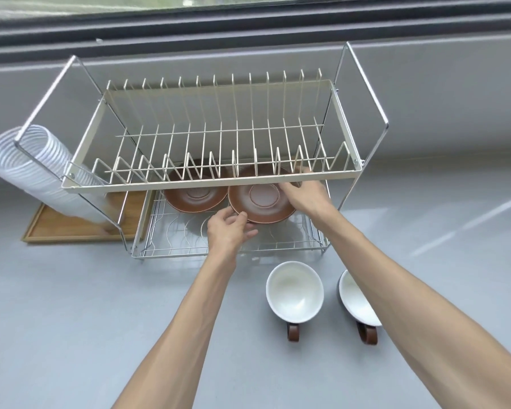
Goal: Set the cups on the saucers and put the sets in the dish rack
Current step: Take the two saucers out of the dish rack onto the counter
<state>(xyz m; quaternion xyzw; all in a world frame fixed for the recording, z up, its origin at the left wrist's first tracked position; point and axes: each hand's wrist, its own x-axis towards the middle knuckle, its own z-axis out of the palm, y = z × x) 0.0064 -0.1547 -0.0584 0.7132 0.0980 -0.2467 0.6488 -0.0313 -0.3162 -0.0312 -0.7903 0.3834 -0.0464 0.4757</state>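
Observation:
Two brown saucers lie side by side on the lower wire shelf of the dish rack point(171, 252): the left saucer point(195, 197) and the right saucer point(261, 203). My left hand point(229, 231) pinches the right saucer's near rim. My right hand point(306, 193) grips its right edge under the cream upper tier point(207, 184). Two cups, white inside with brown handles, stand on the counter in front of the rack: one point(294, 292) in the middle, the other point(356, 301) partly behind my right forearm.
A stack of clear plastic cups point(33, 169) leans over a wooden tray point(68, 228) left of the rack. The grey counter point(71, 320) spreads in front. A window sill and wall run behind the rack.

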